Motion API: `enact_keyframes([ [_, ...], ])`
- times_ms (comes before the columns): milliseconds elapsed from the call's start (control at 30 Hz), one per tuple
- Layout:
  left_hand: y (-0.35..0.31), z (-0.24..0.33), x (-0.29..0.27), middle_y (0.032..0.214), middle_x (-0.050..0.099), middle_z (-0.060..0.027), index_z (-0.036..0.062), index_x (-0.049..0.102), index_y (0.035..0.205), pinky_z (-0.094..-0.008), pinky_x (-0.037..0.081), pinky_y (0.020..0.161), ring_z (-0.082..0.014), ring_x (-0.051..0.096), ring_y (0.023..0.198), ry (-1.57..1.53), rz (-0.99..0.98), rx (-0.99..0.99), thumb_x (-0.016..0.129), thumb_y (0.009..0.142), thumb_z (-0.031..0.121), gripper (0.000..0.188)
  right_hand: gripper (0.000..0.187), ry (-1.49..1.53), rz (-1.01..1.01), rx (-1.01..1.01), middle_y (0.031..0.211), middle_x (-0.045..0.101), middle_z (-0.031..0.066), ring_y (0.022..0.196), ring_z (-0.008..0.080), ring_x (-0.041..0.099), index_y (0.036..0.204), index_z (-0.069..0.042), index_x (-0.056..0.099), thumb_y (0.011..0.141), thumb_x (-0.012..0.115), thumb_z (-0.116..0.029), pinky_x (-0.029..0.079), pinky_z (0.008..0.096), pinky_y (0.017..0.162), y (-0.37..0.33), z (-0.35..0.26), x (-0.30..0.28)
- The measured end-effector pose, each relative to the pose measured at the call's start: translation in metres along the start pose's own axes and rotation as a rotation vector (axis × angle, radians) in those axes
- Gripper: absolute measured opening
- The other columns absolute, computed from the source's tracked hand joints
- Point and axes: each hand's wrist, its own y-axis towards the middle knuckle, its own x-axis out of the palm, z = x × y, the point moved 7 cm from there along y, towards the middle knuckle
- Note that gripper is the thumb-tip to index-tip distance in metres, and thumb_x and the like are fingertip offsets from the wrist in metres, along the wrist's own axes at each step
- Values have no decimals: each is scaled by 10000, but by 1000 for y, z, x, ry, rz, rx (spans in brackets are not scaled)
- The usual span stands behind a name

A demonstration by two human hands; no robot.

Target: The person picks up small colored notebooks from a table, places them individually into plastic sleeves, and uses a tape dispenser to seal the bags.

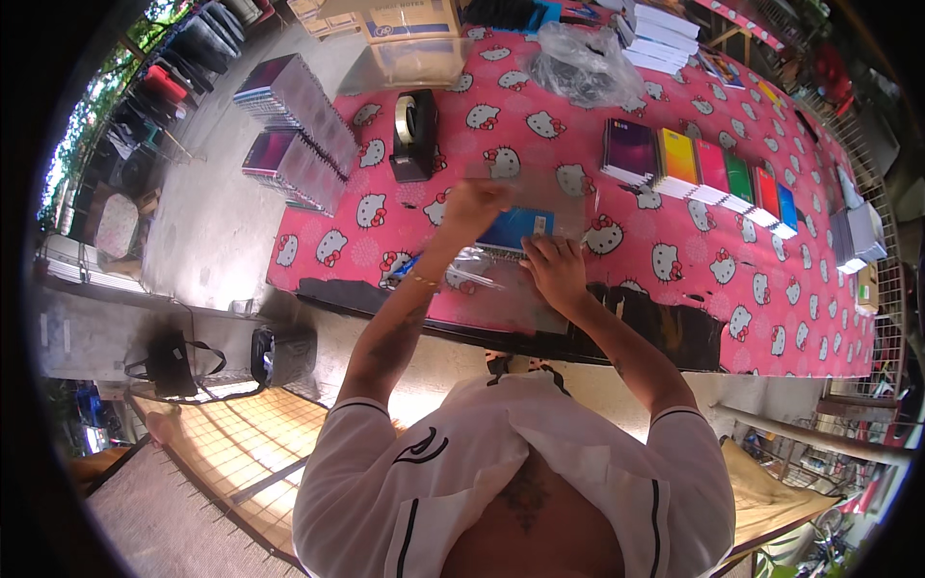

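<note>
A blue spiral notebook (517,228) lies on the table in front of me, on a clear plastic sheet (568,197) that spreads past its far and right edges. My left hand (474,210) is at the notebook's left side, fingers closed and slightly blurred; what they pinch, if anything, I cannot make out. Fingers extended, my right hand (556,270) rests on the notebook's near right corner by the spiral binding. Crumpled clear plastic (477,270) and a small blue item lie under my left forearm. Beyond the left hand stands a black tape dispenser (414,135) with a roll of tape.
Two stacks of spiral notebooks (289,125) stand at the table's left edge. A row of coloured notebooks (708,169) lies to the right. Farther back are a bundle of clear plastic (583,63), white book stacks (660,39) and a cardboard box (409,19).
</note>
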Motion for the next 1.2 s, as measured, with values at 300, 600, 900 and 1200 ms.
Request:
enact_keyframes([
  [300,-38,-18,40,928,711,-218,41,730,942,-495,530,793,-392,690,917,730,-187,-278,706,809,496,475,481,83,-12,44,1017,564,30,1003,233,571,1128,-110,616,699,784,-248,430,412,863,-5,5,2],
  [600,-156,-101,-62,1069,616,-117,178,638,1159,-522,477,839,-344,585,1055,949,524,-245,726,815,330,386,602,50,-105,-67,1311,490,150,1150,311,516,1293,-46,559,801,725,-350,397,444,964,13,-23,-24],
  [900,-170,-64,-103,996,619,-127,113,646,1108,-463,524,723,-332,619,884,490,680,-54,642,877,92,232,382,669,-419,-466,1260,590,114,1207,306,536,1156,-123,664,834,702,-325,413,477,979,-86,-106,8],
  [1200,-164,1,7,1077,622,-96,91,677,1047,-475,479,865,-317,564,1054,543,398,296,659,810,104,238,278,468,-125,196,1109,687,168,1033,349,639,1112,-61,698,942,606,-261,503,414,862,57,50,-4],
])
